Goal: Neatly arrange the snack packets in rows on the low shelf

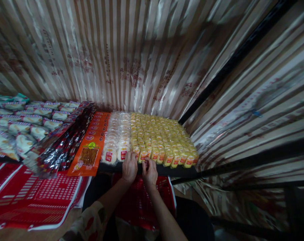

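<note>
Rows of small yellow snack packs [157,134] in clear wrappers with red labels stand at the front of a dark shelf [182,171]. My left hand [130,166] is closed at the front left corner of these rows, its curled fingertips against a yellow pack. Beside it, my right hand [149,170] pinches at the lower front of a neighbouring yellow pack, thumb and fingers together. Fingers partly cover the packs they touch. Left of the yellow packs run two columns of white rice crackers [109,154] in clear wrap.
Further left lie an orange snack bag [90,152], dark shiny packets [66,144] and several white bags [18,127]. Red baskets [48,197] [141,207] sit below the shelf. Striped sheeting [141,60] hangs behind, and a dark pole [224,73] slants at right.
</note>
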{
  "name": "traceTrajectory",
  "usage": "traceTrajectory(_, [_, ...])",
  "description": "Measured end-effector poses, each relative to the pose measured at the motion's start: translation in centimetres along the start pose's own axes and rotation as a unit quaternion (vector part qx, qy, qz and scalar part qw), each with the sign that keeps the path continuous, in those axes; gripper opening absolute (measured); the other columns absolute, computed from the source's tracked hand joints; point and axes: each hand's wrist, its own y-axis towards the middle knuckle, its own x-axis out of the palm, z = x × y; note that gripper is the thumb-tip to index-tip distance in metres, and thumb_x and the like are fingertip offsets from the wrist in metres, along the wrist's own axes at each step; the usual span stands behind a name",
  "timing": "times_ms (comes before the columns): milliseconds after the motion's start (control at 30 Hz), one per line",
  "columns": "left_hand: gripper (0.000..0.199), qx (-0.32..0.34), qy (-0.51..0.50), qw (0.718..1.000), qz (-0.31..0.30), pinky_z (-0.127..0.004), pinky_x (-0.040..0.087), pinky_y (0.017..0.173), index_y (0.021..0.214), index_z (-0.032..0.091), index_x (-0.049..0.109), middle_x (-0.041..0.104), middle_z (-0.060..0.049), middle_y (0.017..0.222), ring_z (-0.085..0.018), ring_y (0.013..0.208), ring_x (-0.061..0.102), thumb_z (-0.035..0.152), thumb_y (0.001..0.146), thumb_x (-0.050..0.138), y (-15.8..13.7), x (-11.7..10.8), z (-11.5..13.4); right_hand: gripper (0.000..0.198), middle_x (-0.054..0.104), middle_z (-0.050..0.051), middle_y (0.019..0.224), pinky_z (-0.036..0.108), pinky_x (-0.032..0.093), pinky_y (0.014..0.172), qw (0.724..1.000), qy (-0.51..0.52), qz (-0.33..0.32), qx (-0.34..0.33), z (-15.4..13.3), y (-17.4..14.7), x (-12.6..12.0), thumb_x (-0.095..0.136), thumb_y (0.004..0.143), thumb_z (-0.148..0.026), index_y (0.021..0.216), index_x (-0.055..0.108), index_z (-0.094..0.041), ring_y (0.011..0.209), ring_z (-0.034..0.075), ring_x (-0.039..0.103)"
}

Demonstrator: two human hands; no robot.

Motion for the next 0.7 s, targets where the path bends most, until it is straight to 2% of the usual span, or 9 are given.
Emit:
traceTrajectory(167, [0.012,0.027,-0.065,0.998,0.003,-0.033,0.049,0.083,0.097,0.016,0.052,0.056,-0.006,0.094,-0.018,0.092,0.054,0.016,0.089,0.043,-0.5,0.4,0.1,0.03,0.06,0.006,0.086,0.024,0.048,0.063,1.0,-0.003,-0.007,0.014,0.2,-0.1,0.0,0.04,0.088,-0.042,0.095,0.06,-0.02,0.069,0.014,0.059])
traceTrajectory(367, [0.022,0.067,-0.014,0.997,-0.02,-0.034,0.049,0.08,0.107,0.015,0.053,0.057,-0.007,0.093,-0.02,0.09,0.054,0.026,0.089,0.048,-0.4,0.9,-0.4,0.031,0.061,0.006,0.089,0.023,0.048,0.064,1.0,-0.008,-0.011,0.01,0.3,-0.2,-0.1,0.038,0.089,-0.039,0.097,0.06,-0.019,0.07,0.013,0.059])
traceTrajectory(567, [0.029,0.102,0.023,0.994,-0.023,-0.033,0.048,0.077,0.117,0.014,0.05,0.056,-0.007,0.093,-0.02,0.087,0.053,0.026,0.091,0.045,-0.5,1.4,-0.9,0.027,0.062,0.005,0.084,0.025,0.05,0.065,1.0,0.005,-0.008,-0.004,0.8,0.0,0.1,0.042,0.085,-0.037,0.094,0.061,-0.02,0.072,0.014,0.061])
traceTrajectory(700, [0.032,0.139,0.04,0.989,-0.032,-0.03,0.048,0.074,0.122,0.022,0.05,0.053,-0.006,0.092,-0.019,0.085,0.052,0.025,0.09,0.047,-0.7,1.3,-1.1,0.028,0.064,0.006,0.081,0.026,0.051,0.062,0.998,0.059,0.011,0.009,-0.2,0.0,-1.0,0.042,0.086,-0.036,0.095,0.06,-0.017,0.066,0.015,0.06])
